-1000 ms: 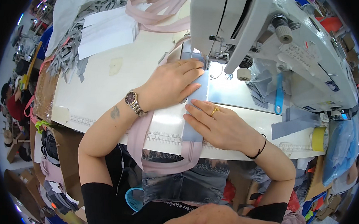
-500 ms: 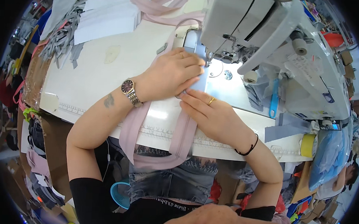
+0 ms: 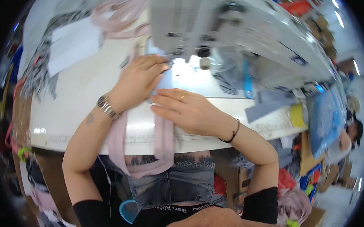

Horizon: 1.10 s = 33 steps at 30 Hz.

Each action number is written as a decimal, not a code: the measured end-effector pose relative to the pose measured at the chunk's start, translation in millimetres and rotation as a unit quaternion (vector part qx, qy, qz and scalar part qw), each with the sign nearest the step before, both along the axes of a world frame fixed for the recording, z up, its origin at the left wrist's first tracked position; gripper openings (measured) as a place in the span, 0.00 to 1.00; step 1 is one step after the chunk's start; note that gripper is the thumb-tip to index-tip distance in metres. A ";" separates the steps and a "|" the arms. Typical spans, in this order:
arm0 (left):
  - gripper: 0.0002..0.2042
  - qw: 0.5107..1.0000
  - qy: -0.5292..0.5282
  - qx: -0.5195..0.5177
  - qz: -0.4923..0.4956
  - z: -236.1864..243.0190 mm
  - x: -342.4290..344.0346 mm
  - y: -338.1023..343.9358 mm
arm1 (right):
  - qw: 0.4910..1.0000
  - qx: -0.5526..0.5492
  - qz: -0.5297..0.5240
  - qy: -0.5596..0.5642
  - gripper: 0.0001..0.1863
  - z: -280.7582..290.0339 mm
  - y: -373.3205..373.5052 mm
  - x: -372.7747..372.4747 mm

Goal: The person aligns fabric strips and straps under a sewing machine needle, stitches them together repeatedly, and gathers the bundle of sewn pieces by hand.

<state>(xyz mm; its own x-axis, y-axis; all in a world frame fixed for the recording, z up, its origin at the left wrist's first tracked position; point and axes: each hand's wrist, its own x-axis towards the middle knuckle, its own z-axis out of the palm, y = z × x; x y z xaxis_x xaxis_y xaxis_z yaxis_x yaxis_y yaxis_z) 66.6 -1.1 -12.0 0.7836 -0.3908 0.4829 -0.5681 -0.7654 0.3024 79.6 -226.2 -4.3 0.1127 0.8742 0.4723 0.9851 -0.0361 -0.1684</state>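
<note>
Under the sewing machine's needle area (image 3: 174, 58), a narrow light grey-blue fabric piece (image 3: 164, 81) lies on the bed. My left hand (image 3: 139, 78) is closed on its left side, fingertips close to the presser foot. Just nearer to me, my right hand (image 3: 186, 111) has its fingers together over the near end of the fabric, where a pink zipper tape (image 3: 163, 139) comes out; its thumb is hidden. The tape hangs over the table's front edge in a loop onto my lap, its other side passing under my left wrist.
White sheets (image 3: 73, 46) and grey strips (image 3: 39, 75) lie at the left. More pink tape (image 3: 117, 19) is piled at the back. At the right are a blue tool (image 3: 247, 80), grey fabric scraps (image 3: 267, 106), a yellow tape roll (image 3: 298, 115) and a blue plastic bag (image 3: 326, 119).
The whole view has shifted, so the machine and both hands appear farther left, with some blur. Both hands keep their place on the fabric by the needle.
</note>
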 end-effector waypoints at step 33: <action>0.13 0.998 -0.065 0.020 -0.015 -7.4 4.1 5.8 | 0.894 -0.081 -0.422 -0.129 0.02 55.0 -89.4 25.5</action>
